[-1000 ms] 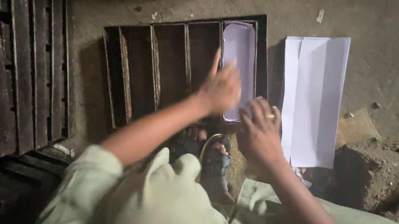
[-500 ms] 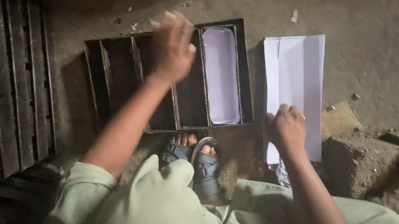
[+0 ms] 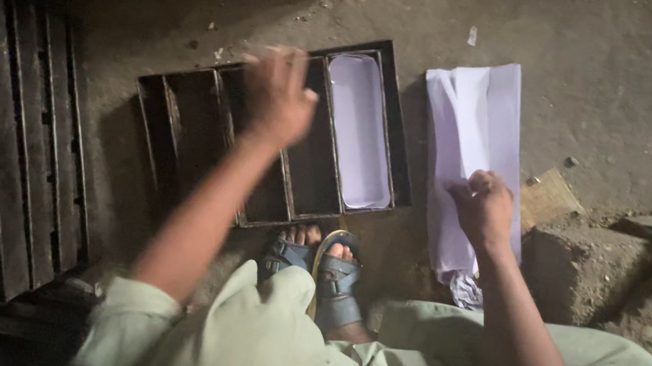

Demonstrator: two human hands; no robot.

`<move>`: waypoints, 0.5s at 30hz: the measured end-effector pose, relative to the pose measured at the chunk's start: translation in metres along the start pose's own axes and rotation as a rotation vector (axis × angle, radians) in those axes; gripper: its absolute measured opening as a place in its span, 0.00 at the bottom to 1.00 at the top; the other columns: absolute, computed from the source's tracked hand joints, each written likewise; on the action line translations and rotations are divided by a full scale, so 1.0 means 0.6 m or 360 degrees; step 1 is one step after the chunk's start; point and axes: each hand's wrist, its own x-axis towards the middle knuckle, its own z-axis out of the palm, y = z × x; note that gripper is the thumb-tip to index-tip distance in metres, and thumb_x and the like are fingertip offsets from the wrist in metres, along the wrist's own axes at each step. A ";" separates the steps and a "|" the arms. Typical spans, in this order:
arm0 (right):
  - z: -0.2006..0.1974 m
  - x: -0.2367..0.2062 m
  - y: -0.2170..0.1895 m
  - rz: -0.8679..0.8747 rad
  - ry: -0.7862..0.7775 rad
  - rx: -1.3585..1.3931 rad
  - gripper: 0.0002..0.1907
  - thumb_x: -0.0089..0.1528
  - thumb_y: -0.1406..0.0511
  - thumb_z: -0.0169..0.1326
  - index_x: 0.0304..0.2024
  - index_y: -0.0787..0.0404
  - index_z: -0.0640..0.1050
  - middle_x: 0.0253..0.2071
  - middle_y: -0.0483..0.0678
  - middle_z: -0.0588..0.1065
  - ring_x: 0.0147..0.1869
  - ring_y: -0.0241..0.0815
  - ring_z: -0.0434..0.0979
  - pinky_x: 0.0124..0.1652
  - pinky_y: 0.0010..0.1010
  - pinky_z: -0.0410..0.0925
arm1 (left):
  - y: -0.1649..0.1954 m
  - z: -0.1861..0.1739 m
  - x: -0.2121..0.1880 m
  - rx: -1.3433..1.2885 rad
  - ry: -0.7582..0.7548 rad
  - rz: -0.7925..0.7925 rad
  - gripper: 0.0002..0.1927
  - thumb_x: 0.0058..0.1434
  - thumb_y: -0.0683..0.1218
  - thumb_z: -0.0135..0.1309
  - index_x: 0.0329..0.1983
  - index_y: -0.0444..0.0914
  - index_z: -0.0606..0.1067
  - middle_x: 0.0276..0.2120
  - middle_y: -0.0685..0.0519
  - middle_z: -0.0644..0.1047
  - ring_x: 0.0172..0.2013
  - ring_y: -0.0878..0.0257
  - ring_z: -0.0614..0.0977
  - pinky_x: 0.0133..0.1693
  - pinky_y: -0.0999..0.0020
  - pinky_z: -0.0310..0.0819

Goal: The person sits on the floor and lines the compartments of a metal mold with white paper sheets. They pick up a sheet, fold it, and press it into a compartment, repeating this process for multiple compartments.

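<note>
Paper (image 3: pixel 473 146) stacked on the floor beside the tray's (image 3: pixel 174 140) right edge is pinched by my right hand (image 3: pixel 482 207), left hand (image 3: pixel 277 97) loosely curled, empty, over the tray; I fear several sheets lifting together.

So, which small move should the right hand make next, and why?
Probably lift the top white sheet off the paper stack and carry it to the tray. The right hand already pinches a sheet's edge, only the rightmost compartment has a white liner, and the left hand hovers over an unlined one.
</note>
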 end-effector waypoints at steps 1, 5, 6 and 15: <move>0.000 -0.001 -0.016 -0.0188 0.0156 -0.0007 0.14 0.60 0.61 0.64 0.29 0.66 0.77 0.46 0.62 0.77 0.50 0.62 0.78 0.49 0.47 0.71 | 0.030 0.005 -0.016 -0.0181 -0.0274 -0.0136 0.18 0.60 0.40 0.56 0.55 0.42 0.77 0.48 0.47 0.76 0.54 0.52 0.77 0.54 0.54 0.65; 0.007 -0.032 -0.113 -0.0497 0.0017 0.0487 0.04 0.53 0.72 0.59 0.30 0.63 0.76 0.66 0.58 0.68 0.60 0.54 0.75 0.46 0.40 0.71 | 0.145 0.062 -0.090 -0.1639 -0.0320 0.0184 0.37 0.61 0.51 0.66 0.66 0.28 0.66 0.61 0.35 0.70 0.61 0.46 0.72 0.60 0.50 0.66; 0.016 -0.040 -0.145 -0.0762 0.0054 0.0387 0.06 0.51 0.72 0.60 0.29 0.63 0.76 0.65 0.59 0.68 0.62 0.59 0.74 0.52 0.43 0.70 | 0.153 0.078 -0.094 -0.1562 -0.0356 -0.0019 0.35 0.60 0.52 0.66 0.63 0.29 0.68 0.57 0.37 0.73 0.57 0.48 0.75 0.57 0.51 0.69; 0.020 0.012 -0.222 -0.0461 0.0195 0.0452 0.26 0.57 0.63 0.65 0.54 0.69 0.76 0.58 0.58 0.72 0.59 0.54 0.75 0.53 0.41 0.72 | 0.034 0.073 -0.106 -0.2352 -0.0612 -0.1150 0.15 0.56 0.45 0.62 0.41 0.31 0.77 0.38 0.51 0.82 0.38 0.66 0.83 0.41 0.69 0.79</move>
